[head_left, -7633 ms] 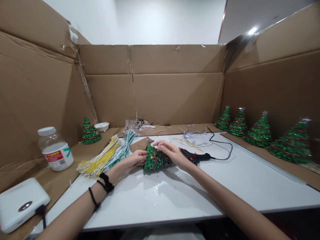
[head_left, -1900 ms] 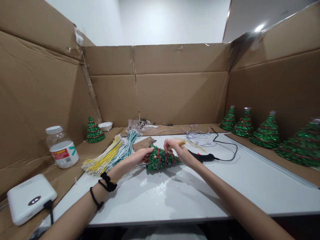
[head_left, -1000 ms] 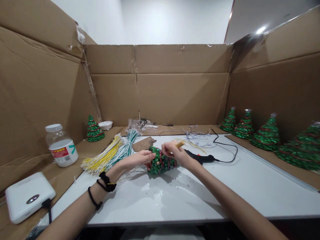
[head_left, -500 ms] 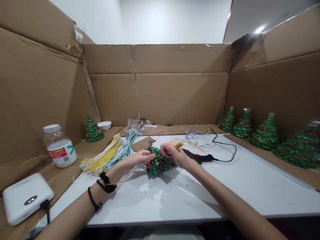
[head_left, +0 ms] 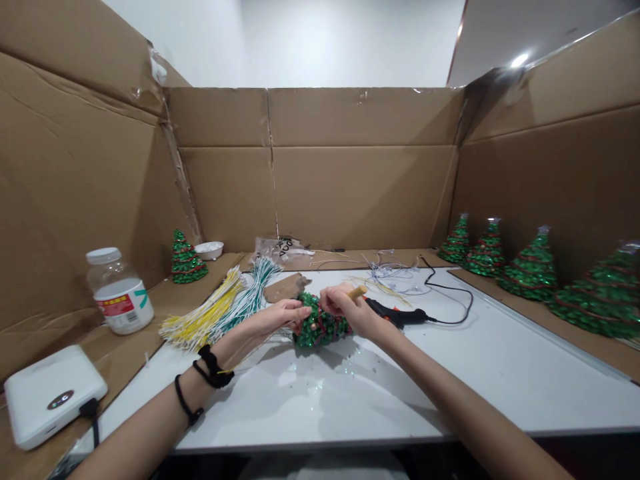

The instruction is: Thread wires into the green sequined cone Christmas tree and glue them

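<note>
A small green sequin tree [head_left: 317, 327] with red trim lies on its side on the white table [head_left: 450, 380]. My left hand [head_left: 280, 317] grips its base end, fingers curled round it. My right hand [head_left: 347, 310] is closed in a pinch over the tree's upper side and holds a short tan stick [head_left: 357, 292] that pokes out past the fingers. Both forearms reach in from the bottom edge; black hair ties circle the left wrist.
A black glue gun [head_left: 397, 313] with its cord lies just right of my hands. Yellow and green-white wire bundles [head_left: 215, 310] fan out at the left. A jar [head_left: 119, 290], a white device [head_left: 47, 400], and finished trees [head_left: 533, 270] line the cardboard walls.
The tree has been turned slightly between my hands and my right hand has shifted a little left along it, still holding the stick. In the oldest frame that hand held no stick.
</note>
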`<state>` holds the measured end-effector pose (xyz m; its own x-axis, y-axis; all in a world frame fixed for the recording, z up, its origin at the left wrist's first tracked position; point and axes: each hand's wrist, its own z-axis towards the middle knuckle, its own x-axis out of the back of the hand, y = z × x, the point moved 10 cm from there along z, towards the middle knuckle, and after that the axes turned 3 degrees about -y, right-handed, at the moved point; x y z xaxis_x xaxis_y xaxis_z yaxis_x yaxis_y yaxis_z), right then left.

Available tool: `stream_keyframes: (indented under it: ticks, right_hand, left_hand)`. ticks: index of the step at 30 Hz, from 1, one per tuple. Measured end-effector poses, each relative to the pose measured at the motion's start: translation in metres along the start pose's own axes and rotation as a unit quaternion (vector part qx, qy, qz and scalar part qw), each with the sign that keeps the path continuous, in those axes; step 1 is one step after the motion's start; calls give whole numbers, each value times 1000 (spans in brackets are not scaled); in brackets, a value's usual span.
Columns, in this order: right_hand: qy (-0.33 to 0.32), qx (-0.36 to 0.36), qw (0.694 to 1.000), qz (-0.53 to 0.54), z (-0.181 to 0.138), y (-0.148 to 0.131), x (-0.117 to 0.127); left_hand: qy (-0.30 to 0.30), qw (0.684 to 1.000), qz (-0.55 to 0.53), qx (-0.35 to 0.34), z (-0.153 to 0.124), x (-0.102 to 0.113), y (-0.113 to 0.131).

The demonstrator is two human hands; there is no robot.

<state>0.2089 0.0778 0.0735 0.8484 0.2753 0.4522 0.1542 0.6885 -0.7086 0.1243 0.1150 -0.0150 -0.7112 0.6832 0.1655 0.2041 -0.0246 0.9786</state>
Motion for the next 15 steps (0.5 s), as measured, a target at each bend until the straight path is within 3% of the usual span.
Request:
stream_keyframes:
  ticks: [15]
  right_hand:
    - [-3, 16, 1000, -14, 0, -5, -2]
  left_hand:
    - [32, 999, 25, 7, 0, 4, 4]
